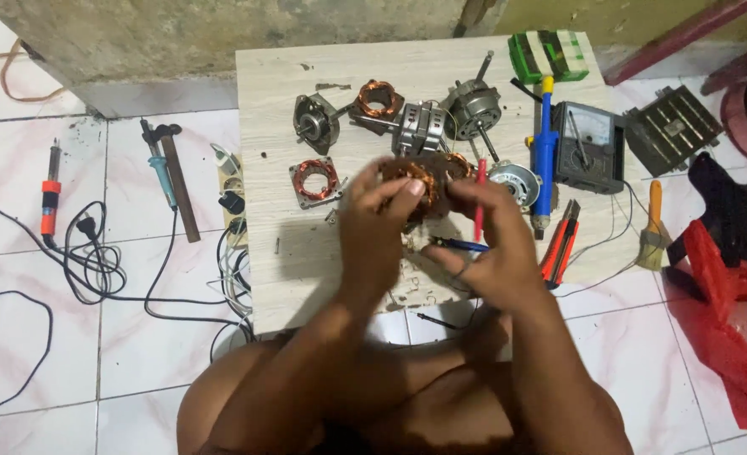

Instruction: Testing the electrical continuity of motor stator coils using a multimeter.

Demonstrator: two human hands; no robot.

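From the head camera I see both hands raised over the middle of the low wooden table. My left hand is curled, fingertips pinching the near edge of a motor stator, a square steel frame wound with glossy copper coils. My right hand is partly closed around a thin red-handled tool, held upright against the stator's right side. Just below the hands, blue-handled pliers lie on the pale woodgrain. Toward the far edge sit two more copper-wound stators, a ribbed grey motor and, at the right edge, a dark analogue meter.
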